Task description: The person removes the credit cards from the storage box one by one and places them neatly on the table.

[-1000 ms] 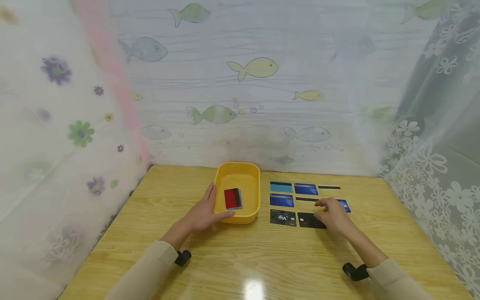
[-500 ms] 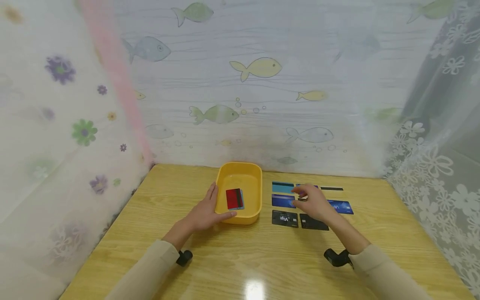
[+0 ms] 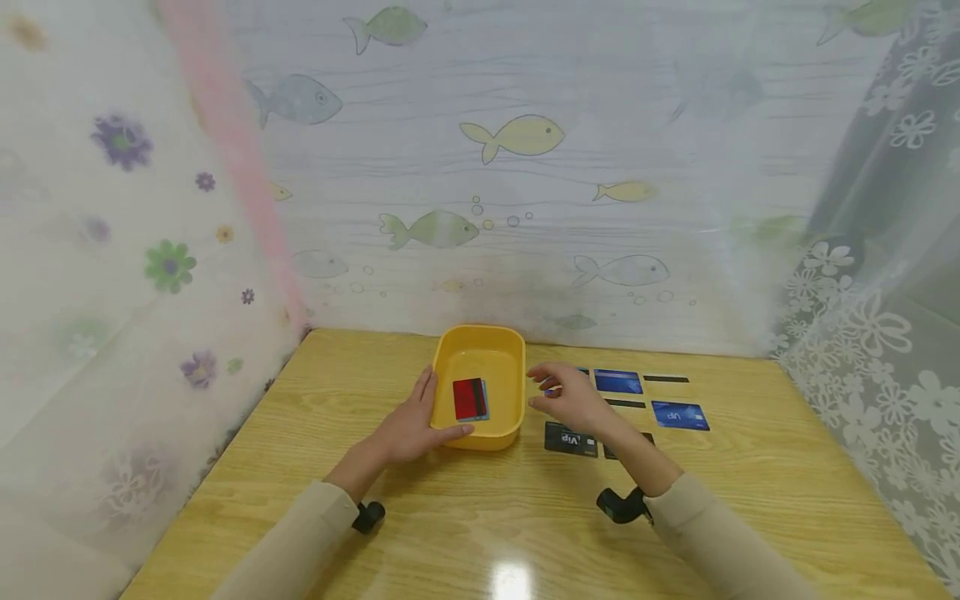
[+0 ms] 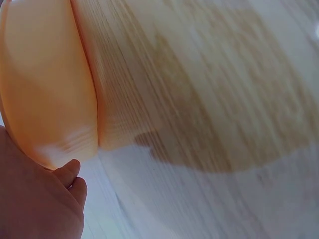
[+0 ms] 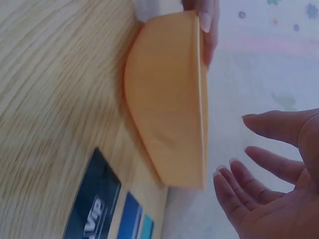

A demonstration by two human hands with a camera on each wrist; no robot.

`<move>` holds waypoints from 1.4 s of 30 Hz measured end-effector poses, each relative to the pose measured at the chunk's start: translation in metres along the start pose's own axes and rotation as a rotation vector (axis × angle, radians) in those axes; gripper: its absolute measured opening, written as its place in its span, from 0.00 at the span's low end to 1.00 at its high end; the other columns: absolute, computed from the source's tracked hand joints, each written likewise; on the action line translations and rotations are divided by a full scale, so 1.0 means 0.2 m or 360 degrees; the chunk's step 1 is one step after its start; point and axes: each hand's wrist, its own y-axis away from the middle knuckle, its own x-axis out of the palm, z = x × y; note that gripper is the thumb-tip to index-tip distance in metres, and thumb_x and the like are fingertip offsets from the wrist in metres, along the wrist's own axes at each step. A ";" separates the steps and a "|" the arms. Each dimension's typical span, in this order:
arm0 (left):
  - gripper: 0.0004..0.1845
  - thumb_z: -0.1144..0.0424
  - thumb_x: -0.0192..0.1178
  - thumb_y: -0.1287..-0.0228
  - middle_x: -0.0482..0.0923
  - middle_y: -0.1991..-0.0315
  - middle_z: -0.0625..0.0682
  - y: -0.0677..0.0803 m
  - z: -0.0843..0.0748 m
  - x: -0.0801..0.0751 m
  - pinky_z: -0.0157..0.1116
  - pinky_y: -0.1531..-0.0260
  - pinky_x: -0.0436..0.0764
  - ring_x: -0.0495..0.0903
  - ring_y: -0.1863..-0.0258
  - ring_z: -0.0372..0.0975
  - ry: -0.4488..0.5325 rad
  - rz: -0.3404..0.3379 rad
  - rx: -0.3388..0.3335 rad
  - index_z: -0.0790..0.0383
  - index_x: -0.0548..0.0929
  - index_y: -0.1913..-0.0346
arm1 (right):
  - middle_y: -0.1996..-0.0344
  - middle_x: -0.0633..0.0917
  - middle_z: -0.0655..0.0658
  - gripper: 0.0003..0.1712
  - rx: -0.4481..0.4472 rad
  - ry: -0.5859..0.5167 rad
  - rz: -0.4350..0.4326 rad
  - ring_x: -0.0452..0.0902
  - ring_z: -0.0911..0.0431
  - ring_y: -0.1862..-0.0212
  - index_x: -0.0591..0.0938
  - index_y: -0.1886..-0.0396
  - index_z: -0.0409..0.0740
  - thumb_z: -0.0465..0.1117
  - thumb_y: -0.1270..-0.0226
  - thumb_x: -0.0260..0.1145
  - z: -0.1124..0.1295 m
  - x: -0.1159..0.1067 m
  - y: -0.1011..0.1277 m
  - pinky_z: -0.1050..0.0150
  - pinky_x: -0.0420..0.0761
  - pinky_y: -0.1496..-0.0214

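Observation:
My left hand point(image 3: 408, 425) holds the near left corner of a yellow plastic bin point(image 3: 517, 392), thumb over the rim and fingers along the outer wall. Inside the bin lies a red card point(image 3: 467, 400) with a dark stripe, overlapping a light blue card point(image 3: 485, 402). Just off the bin's right side is my right hand point(image 3: 566, 398), thumb and fingers apart; the right wrist view shows nothing between them. It hides part of the card rows. Below it lies a black VIP card point(image 3: 571, 439), with another dark card point(image 3: 628, 446) partly hidden under the forearm.
To the right lie a blue card point(image 3: 618, 382), a blue VIP card point(image 3: 680, 415) and striped cards whose faces blend with the wooden table point(image 3: 450, 517). A fish-print curtain point(image 3: 405, 283) hangs behind the table's far edge. Wrist cameras sit beneath both sleeves.
My right hand has swept left from beside the blue VIP card, across the rows, to the bin's right side. My left hand stays on the bin. Both cards inside lie as before.

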 end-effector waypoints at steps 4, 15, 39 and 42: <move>0.69 0.20 0.58 0.44 0.29 0.16 0.52 0.01 0.00 0.00 0.52 0.32 0.71 0.67 0.28 0.58 0.0017 0.0000 -0.0008 0.61 0.37 0.17 | 0.43 0.81 0.32 0.24 -0.0009 0.0001 0.0047 0.78 0.38 0.43 0.79 0.37 0.35 0.36 0.30 0.69 0.03 0.07 -0.06 0.46 0.80 0.40; 0.68 0.21 0.57 0.43 0.32 0.16 0.55 0.00 0.00 0.00 0.53 0.35 0.74 0.70 0.30 0.57 0.0011 -0.0026 0.0020 0.63 0.38 0.17 | 0.39 0.79 0.32 0.26 0.0024 0.0104 0.0201 0.77 0.38 0.41 0.77 0.35 0.34 0.36 0.31 0.70 0.08 0.22 -0.23 0.45 0.79 0.39; 0.68 0.19 0.55 0.43 0.29 0.16 0.52 0.00 0.00 -0.01 0.52 0.35 0.75 0.72 0.32 0.58 -0.0022 0.0004 0.0011 0.61 0.37 0.17 | 0.32 0.68 0.31 0.49 0.0550 0.0204 0.0181 0.64 0.39 0.37 0.67 0.25 0.35 0.35 0.46 0.77 0.04 0.50 -0.49 0.46 0.74 0.37; 0.68 0.19 0.55 0.43 0.29 0.16 0.52 0.00 0.00 -0.01 0.52 0.34 0.74 0.71 0.31 0.58 -0.0014 -0.0001 0.0006 0.61 0.37 0.17 | 0.36 0.71 0.32 0.46 0.0549 0.0237 0.0172 0.65 0.40 0.39 0.72 0.29 0.33 0.36 0.48 0.79 0.03 0.51 -0.50 0.47 0.74 0.39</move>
